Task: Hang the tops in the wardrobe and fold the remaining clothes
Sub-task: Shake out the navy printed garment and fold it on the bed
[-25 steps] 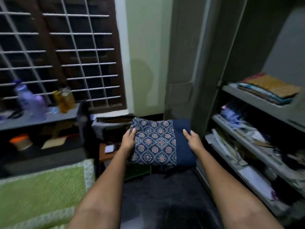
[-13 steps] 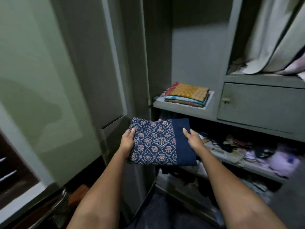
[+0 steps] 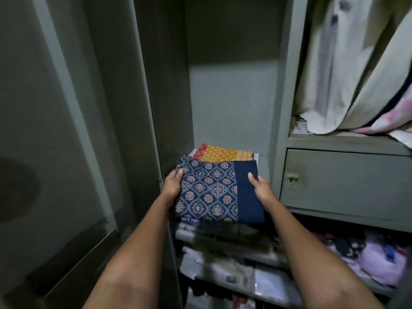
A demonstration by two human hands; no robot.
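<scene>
The wardrobe (image 3: 231, 108) fills the view, its grey door (image 3: 66, 130) swung open far out to the left of the left hand (image 3: 173, 186). Above and to the right of the right hand (image 3: 263, 190), pale garments (image 3: 347, 63) hang in the upper compartment, a pink-patterned one (image 3: 392, 118) at their lower edge. Just to the right of the right hand is a closed grey drawer (image 3: 343, 181) with a small handle (image 3: 291, 177). Below both forearms, lower shelves (image 3: 234, 259) carry a blurred jumble of cloth and papers, with lilac fabric (image 3: 379, 262) down to the right.

Between the two hands lies the folded navy cloth (image 3: 214, 192), printed with medallions on its left part and plain navy on the right. It is held flat, level with the shelf (image 3: 264, 162) in the tall left compartment, its far edge over the front of that shelf. Just beyond the fingertips of both hands, a folded orange and red stack (image 3: 220, 153) sits on the shelf, partly covered by the navy cloth's far edge.

The left hand grips the cloth's left edge, thumb on top and fingers curled beneath. The right hand grips the right side, thumb lying on the plain navy panel, fingers hidden underneath.
</scene>
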